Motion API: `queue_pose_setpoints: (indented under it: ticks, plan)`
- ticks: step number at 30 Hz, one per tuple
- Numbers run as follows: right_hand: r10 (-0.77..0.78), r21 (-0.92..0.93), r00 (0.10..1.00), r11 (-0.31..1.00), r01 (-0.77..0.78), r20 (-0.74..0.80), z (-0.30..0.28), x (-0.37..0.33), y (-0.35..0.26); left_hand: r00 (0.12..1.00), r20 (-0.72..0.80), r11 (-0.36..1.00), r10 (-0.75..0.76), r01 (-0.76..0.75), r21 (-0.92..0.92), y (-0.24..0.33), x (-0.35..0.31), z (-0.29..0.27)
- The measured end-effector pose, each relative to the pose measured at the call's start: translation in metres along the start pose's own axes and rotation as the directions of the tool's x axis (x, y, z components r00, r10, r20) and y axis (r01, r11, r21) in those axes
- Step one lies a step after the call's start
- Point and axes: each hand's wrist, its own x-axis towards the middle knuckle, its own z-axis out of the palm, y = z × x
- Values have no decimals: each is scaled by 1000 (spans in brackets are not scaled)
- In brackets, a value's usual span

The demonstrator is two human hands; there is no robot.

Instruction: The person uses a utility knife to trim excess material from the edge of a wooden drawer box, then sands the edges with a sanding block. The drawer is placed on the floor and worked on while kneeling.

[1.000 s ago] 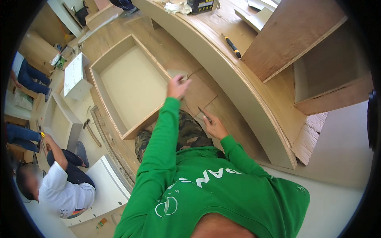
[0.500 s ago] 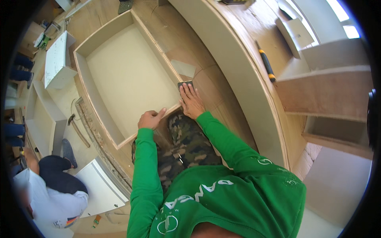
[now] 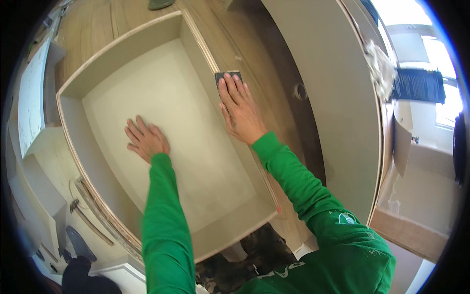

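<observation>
A shallow wooden drawer box [image 3: 235, 198] with pale inner faces and a bare-wood rim lies before me, open side up. My left hand [image 3: 148, 139] rests on its bottom panel, fingers spread. On the right-hand rim, my right hand [image 3: 242, 110] presses a dark sanding block [image 3: 220, 78] under its fingers. Most of the block is hidden by those fingers. Past the near end of the box, part of my camouflage trousers [image 3: 245, 255] shows.
A large curved panel [image 3: 338, 122] stands along the right. Beyond it are a dark blue packet [image 3: 418, 85] and another open wooden box [image 3: 416, 191]. At left lie a hammer [image 3: 93, 225] and a white box [image 3: 34, 98]. A person's shoe [image 3: 81, 243] is at lower left.
My left hand has left the near rim and lies flat inside the drawer box. My right hand and the sanding block have slid farther along the right rim. The view has shifted closer.
</observation>
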Motion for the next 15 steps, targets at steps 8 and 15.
queue_pose_setpoints:
  ticks: [8,15]
  plan:
    - [-36,99,991,994,49,-131,36,191,19,1000,19,1000,-25,25,15,4,0,-6]
    - [145,212,970,959,-187,197,-36,-3,-18,1000,1,1000,-17,17,25,8,4,-15]
